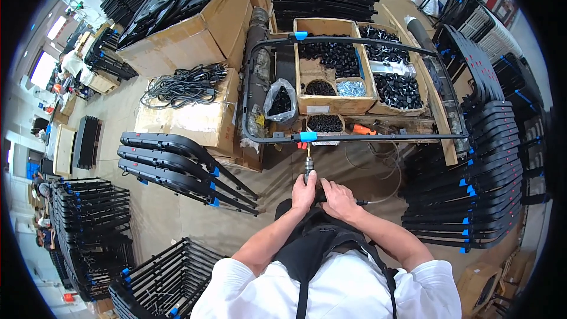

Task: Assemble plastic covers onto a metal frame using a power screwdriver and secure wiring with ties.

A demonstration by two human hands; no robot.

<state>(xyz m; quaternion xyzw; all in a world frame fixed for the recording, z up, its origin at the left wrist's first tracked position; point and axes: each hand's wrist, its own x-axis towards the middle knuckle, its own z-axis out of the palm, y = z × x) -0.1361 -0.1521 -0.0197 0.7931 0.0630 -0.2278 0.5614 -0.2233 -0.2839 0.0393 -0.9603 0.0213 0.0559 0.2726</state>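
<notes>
A power drill (309, 167) is in both my hands, its bit pointing away from me at the near bar of a black tube frame (366, 137). My left hand (303, 191) is closed around the drill body just behind the chuck. Over the drill's rear and handle, my right hand (339, 201) is wrapped; its grip hides most of the tool there. The bit's tip reaches the bar just under a blue tape band (308, 136); whether it touches cannot be made out. The frame lies level, with rounded corners, across the work stand.
Inside the frame are a cardboard box (319, 106) of black caps and screws, another parts box (407, 103) and a plastic bag (280, 101). An orange-handled tool (363, 129) lies near the bar. Stacked black frames (490, 171) stand right, others (171, 156) left. Cables (183, 87) lie on a carton.
</notes>
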